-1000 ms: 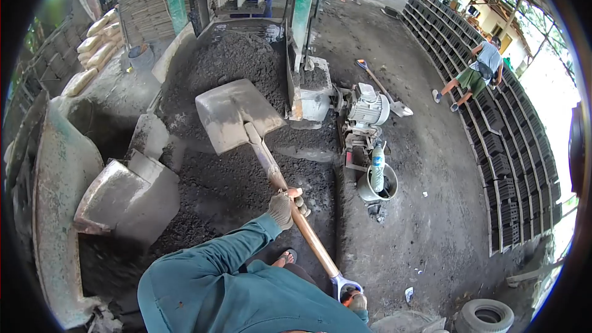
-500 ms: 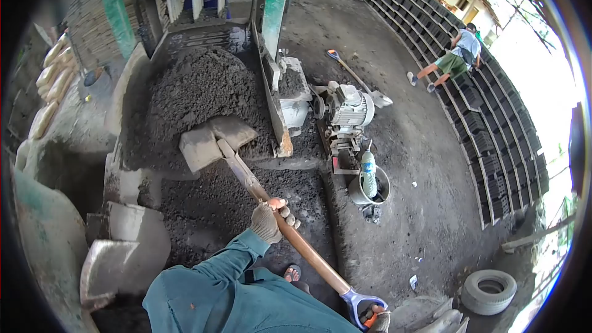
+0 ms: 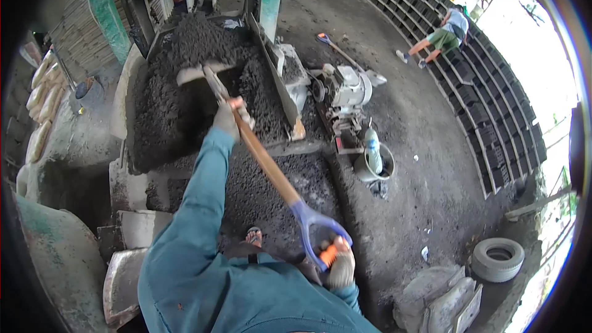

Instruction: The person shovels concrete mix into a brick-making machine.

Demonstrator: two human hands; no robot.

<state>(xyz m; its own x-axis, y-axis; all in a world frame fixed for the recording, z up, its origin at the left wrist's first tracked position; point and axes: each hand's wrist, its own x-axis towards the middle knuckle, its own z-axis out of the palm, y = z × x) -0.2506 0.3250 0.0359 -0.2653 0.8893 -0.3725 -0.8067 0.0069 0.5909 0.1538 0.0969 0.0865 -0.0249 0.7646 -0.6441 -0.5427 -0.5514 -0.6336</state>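
I work the shovel point(image 3: 265, 163) over the dark heap point(image 3: 200, 37) at eleven o'clock, left hand point(image 3: 226, 118) closed round its shaft, right hand point(image 3: 341, 269) round its D-handle point(image 3: 303, 217); moving it calls for steady leverage.

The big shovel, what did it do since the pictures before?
The shovel went forward, away from the body, farther over the dark heap. The left hand and right hand went forward with it. Nothing was grabbed or let go: both still hold the shovel. The bottle still stands in the bucket.
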